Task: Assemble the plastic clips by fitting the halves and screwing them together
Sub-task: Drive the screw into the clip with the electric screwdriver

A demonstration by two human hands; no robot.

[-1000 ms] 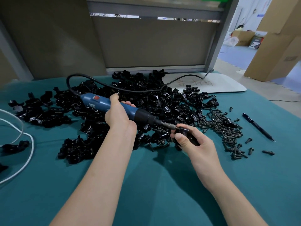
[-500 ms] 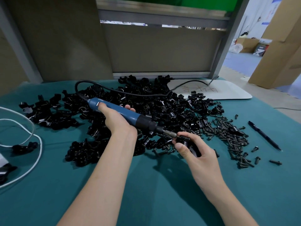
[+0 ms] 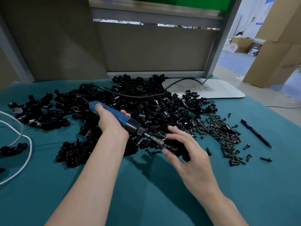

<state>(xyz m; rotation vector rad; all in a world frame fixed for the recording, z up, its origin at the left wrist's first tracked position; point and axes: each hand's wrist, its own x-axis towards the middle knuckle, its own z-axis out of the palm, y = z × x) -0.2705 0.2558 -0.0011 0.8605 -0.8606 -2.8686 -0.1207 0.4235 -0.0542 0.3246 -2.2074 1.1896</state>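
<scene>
we see a teal table (image 3: 146, 193) under everything. beyond the fingers of both hands spreads a pile (image 3: 146, 108) of black clip halves, and past it, to the right, lies a white board (image 3: 224, 92). a heap of screws (image 3: 219, 132) sits just right of the right fingertips, with strays nearer us. a white cord (image 3: 27, 144) loops well left of the left fingers. the left hand (image 3: 110, 121) is clenched round the blue driver (image 3: 123, 119), fingers wrapped over its body. the driver slants down to the right, and its bit ends between the right thumb and fingers. the right hand (image 3: 187, 154) grasps a clip (image 3: 177, 150) with thumb and lower fingers, while two upper fingers lie straighter above the bit. we cannot tell whether the bit sits in a screw. a pen (image 3: 255, 133) lies right of the screws, well apart from the fingers.
</scene>
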